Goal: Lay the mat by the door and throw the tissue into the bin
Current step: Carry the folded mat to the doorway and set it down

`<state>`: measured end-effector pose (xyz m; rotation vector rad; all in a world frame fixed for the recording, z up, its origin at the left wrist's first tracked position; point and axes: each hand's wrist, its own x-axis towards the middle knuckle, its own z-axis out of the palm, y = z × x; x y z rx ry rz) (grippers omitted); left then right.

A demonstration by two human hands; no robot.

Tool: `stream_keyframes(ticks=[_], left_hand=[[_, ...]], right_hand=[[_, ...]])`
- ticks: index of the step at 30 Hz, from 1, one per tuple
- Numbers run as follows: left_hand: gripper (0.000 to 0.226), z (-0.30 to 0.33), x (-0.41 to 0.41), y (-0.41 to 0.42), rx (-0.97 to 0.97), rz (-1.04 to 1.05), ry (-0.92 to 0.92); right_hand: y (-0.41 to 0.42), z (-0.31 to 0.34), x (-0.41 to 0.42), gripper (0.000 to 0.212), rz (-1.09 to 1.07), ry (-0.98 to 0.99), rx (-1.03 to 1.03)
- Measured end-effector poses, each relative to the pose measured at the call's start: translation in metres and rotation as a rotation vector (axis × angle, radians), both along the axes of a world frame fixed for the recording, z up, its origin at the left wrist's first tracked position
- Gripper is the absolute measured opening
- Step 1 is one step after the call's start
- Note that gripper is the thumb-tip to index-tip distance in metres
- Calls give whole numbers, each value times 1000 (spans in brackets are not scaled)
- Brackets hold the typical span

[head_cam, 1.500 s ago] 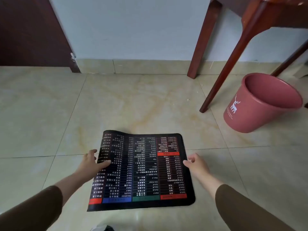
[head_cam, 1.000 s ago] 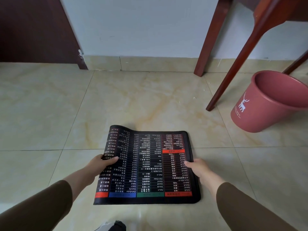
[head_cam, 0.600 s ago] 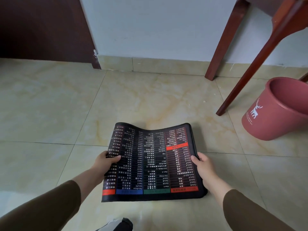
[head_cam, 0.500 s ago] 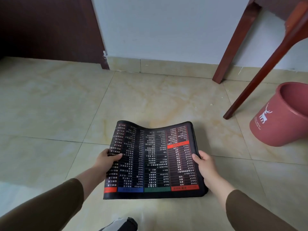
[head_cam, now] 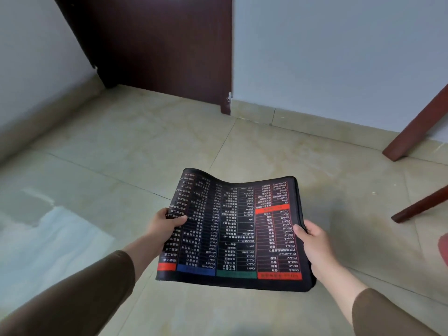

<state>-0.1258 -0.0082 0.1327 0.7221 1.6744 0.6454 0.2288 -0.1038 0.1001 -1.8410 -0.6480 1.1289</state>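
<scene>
From the head camera, a person's left hand (head_cam: 167, 225) and right hand (head_cam: 315, 241) are each gripping a side edge of a black mat (head_cam: 232, 229) printed with text, holding it sagging above the tiled floor (head_cam: 109, 166). A dark door (head_cam: 157, 40) is standing at far left.

Floor (head_cam: 126, 151): glossy beige marble-look tiles, thin dark grout lines, window glare patch at left. Standing on it: two reddish-brown wooden table legs (head_cam: 412, 132) at right, near the wall. Dark brown door (head_cam: 157, 40) and matching beige skirting (head_cam: 315, 122) meet it at the back. Small white speck on a tile by the legs.
</scene>
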Motion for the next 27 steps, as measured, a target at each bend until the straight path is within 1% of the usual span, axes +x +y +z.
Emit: stream_keyframes(ticks=[2, 6, 12, 17, 24, 27], left_hand=[[43, 26, -13, 2, 2, 25, 5], [29, 81, -43, 8, 28, 68, 8], [36, 147, -95, 22, 40, 136, 2], [35, 196, -143, 44, 53, 170, -26], [34, 263, -215, 98, 83, 165, -22], [32, 284, -239, 126, 89, 148, -26]], right_hand=[[8, 27, -14, 20, 13, 6, 6], [29, 86, -44, 18, 46, -9, 15], [66, 155, -91, 18, 109, -33, 20], [100, 202, -136, 20, 130, -31, 19], [150, 268, -207, 19, 119, -26, 65], [175, 284, -232, 20, 97, -28, 66]])
